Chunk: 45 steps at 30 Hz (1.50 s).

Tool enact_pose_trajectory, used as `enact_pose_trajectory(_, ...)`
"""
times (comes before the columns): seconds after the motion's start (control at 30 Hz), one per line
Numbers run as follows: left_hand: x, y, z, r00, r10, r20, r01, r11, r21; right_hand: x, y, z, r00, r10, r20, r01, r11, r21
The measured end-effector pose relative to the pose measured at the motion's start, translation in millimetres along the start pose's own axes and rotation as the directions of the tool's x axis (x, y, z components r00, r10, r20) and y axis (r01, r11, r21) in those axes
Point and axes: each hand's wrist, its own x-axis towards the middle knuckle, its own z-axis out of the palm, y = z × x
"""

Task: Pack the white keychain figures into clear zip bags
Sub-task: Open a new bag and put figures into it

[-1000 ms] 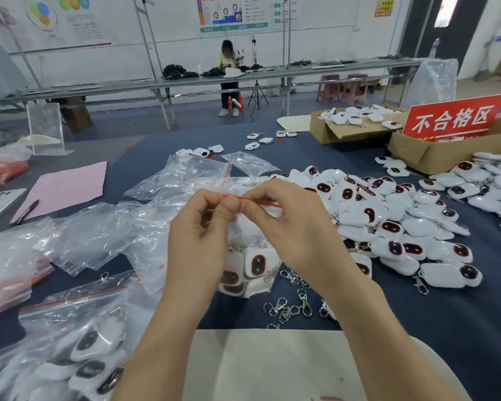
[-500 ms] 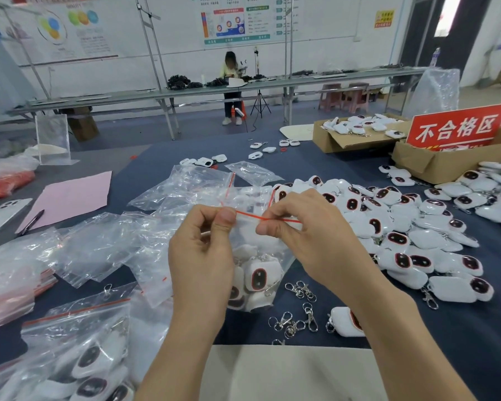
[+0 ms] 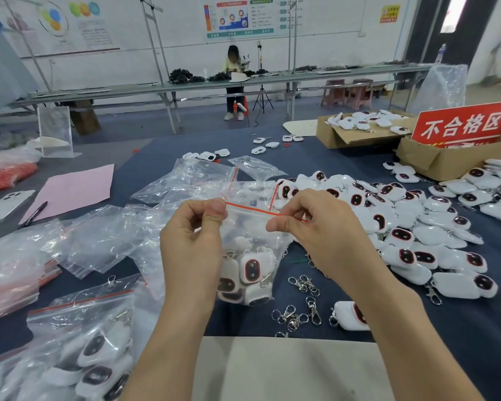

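Note:
A clear zip bag (image 3: 250,227) with a red seal strip hangs in front of me, several white keychain figures (image 3: 250,267) inside at its bottom. My left hand (image 3: 194,235) pinches the left end of the seal. My right hand (image 3: 315,227) pinches the seal further right. A large heap of loose white figures (image 3: 402,224) with dark red faces covers the blue table to the right. One loose figure (image 3: 350,315) lies near the front edge.
Empty clear bags (image 3: 185,180) lie scattered behind and left. Filled bags (image 3: 81,351) sit at the front left. Loose metal clasps (image 3: 298,311) lie under the bag. Cardboard boxes (image 3: 446,160) and a red sign (image 3: 463,125) stand at the back right. A phone (image 3: 6,202) and pink paper (image 3: 70,189) lie left.
My hands have spread apart along the red seal: the right hand slid to the right while the left stayed at the left end. The camera view shifted slightly down.

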Motion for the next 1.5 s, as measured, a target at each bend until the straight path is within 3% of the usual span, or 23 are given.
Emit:
enact_pose_trajectory(0.17, 3, 0, -5, 0.999, -0.033, -0.004, 0.033, 0.999, -0.009, -1, 5, 1, 0.995, -0.028, 0.093, 0.028, 1.0, 0.009)
enact_pose_trajectory(0.4, 8, -5, -8, 0.999, -0.036, 0.005, 0.036, 0.998, -0.052, 2, 3, -2, 1.0, -0.003, 0.015, 0.004, 0.999, -0.051)
enact_pose_trajectory(0.53, 11, -12, -9, 0.999, -0.035, 0.032, 0.038, 0.991, -0.125, 2, 3, 0, 0.998, -0.027, -0.054, 0.028, 1.0, 0.006)
enact_pose_trajectory(0.67, 6, -28, -19, 0.967, -0.071, 0.247, 0.095, 0.991, -0.089, -2, 5, 7, 0.996, -0.055, -0.066, 0.057, 0.998, 0.034)
enact_pose_trajectory(0.8, -14, -44, -32, 0.861, -0.236, 0.451, 0.173, 0.969, 0.177, -13, 5, 12, 0.995, 0.086, -0.043, -0.073, 0.967, 0.245)
enact_pose_trajectory(0.9, -29, -39, -31, 0.79, -0.305, 0.533, 0.316, 0.946, 0.073, -19, -8, 13, 0.991, 0.132, -0.034, -0.111, 0.926, 0.362)
enact_pose_trajectory(1.03, -46, -7, -33, 0.77, -0.19, 0.609, 0.143, 0.982, 0.125, -15, -46, 3, 0.996, 0.085, -0.014, -0.072, 0.911, 0.405)
enact_pose_trajectory(1.23, -61, 46, -67, 0.91, -0.095, 0.403, 0.077, 0.995, 0.061, 2, -117, 9, 0.998, -0.035, -0.043, 0.051, 0.895, 0.443)
enact_pose_trajectory(1.3, -59, 61, -85, 0.94, -0.152, 0.304, 0.136, 0.988, 0.075, 4, -133, 19, 0.999, -0.051, 0.003, 0.045, 0.907, 0.419)
enact_pose_trajectory(1.37, -50, 74, -109, 0.957, -0.236, 0.166, 0.202, 0.959, 0.196, 2, -147, 29, 0.996, -0.058, 0.072, 0.029, 0.939, 0.344)
enact_pose_trajectory(1.5, -27, 84, -169, 0.912, -0.411, 0.002, 0.37, 0.824, 0.43, -7, -154, 45, 0.985, -0.022, 0.172, -0.027, 0.961, 0.276)
